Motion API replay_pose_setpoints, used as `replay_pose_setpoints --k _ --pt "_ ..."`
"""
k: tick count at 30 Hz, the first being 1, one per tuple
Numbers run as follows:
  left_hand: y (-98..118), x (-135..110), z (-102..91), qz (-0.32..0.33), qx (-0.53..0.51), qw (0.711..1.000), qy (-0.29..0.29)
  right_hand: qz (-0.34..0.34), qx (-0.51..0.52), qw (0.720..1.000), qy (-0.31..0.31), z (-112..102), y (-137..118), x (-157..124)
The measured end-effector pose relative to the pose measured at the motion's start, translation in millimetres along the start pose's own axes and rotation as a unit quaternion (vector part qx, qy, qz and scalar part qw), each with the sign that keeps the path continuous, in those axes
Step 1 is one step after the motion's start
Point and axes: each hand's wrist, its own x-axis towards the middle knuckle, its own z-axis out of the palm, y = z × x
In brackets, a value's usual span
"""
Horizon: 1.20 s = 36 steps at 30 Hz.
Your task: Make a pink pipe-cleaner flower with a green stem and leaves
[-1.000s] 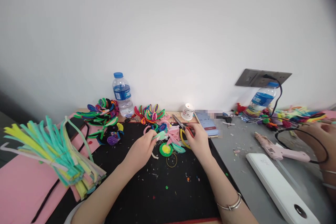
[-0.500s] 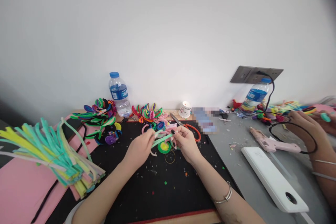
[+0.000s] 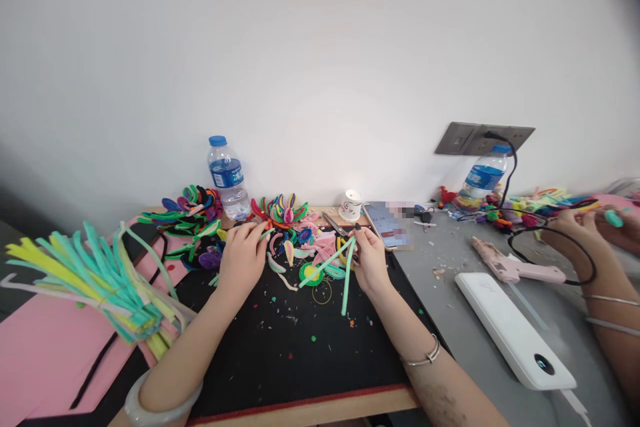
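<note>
- The right hand (image 3: 371,260) is closed round the bend of a mint-green pipe cleaner (image 3: 336,267), pinched at its top between thumb and fingertips – the two legs splay down and to the left over the black mat (image 3: 300,353).
- One leg is pointed at the little green-and-yellow felt flower (image 3: 311,273) lying flat on the mat, the other hangs nearly straight down just beside a thin wire ring (image 3: 323,292).
- The left hand (image 3: 243,255) is set down well apart from the right, fingers curled loosely over a short green piece at the mat's far-left edge; whether that piece is actually gripped can't be told from here.
- Just beyond the hands, a heap of bright looped pipe-cleaner petals (image 3: 285,213) is piled up – pink scraps and scissors (image 3: 334,223) are mixed in near it.
- A water bottle (image 3: 227,177) is stood upright by the wall, with a small paper cup (image 3: 351,204) further right.
- A bundle of yellow and teal pipe cleaners (image 3: 90,273) is laid on pink foam at the left.
- On the grey table to the right, a pink glue gun (image 3: 510,269) and a white power bank (image 3: 515,333) can be seen, and a co-worker's hand (image 3: 575,230) is wrapped round a black headband.
</note>
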Motion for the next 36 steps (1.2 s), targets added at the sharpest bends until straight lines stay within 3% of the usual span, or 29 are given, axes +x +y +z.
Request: replay_pose_setpoints --k 3,6,10,13,16,22,27,30,32,34,36 --pt "13 0 -6.0 0.013 -0.107 0.994 -0.003 0.005 -0.024 0.999 -0.028 2 1 -2" --pt "31 -2 -14.0 0.028 -0.231 0.964 -0.126 0.006 -0.063 0.995 -0.071 5 3 -6" --pt "53 -11 -17.0 0.005 -0.335 0.89 -0.308 0.004 -0.142 0.981 -0.135 11 7 -12" --pt "62 -16 -14.4 -0.009 -0.367 0.855 -0.367 0.001 -0.184 0.97 -0.161 16 8 -16" --pt "64 -19 -12.2 -0.02 -0.376 0.841 -0.389 -0.002 -0.214 0.964 -0.158 17 7 -17" --pt "61 -19 -10.4 -0.047 -0.371 0.853 -0.365 -0.05 -0.258 0.956 -0.128 11 8 -13" --pt "53 -14 -9.4 -0.087 -0.334 0.907 -0.242 -0.062 -0.237 0.968 -0.059 5 4 -7" --pt "38 -9 -9.2 -0.123 -0.257 0.949 -0.132 -0.081 -0.216 0.973 -0.007 2 -1 -3" --pt "27 -5 -9.3 -0.112 -0.188 0.973 -0.073 -0.091 -0.209 0.974 0.019 0 -4 -1" --pt "18 -2 -9.4 -0.1 -0.115 0.987 -0.06 -0.086 -0.199 0.976 0.031 -1 -5 0" --pt "12 -1 -9.7 -0.104 -0.044 0.99 -0.087 -0.07 -0.187 0.979 0.034 -1 -2 1"
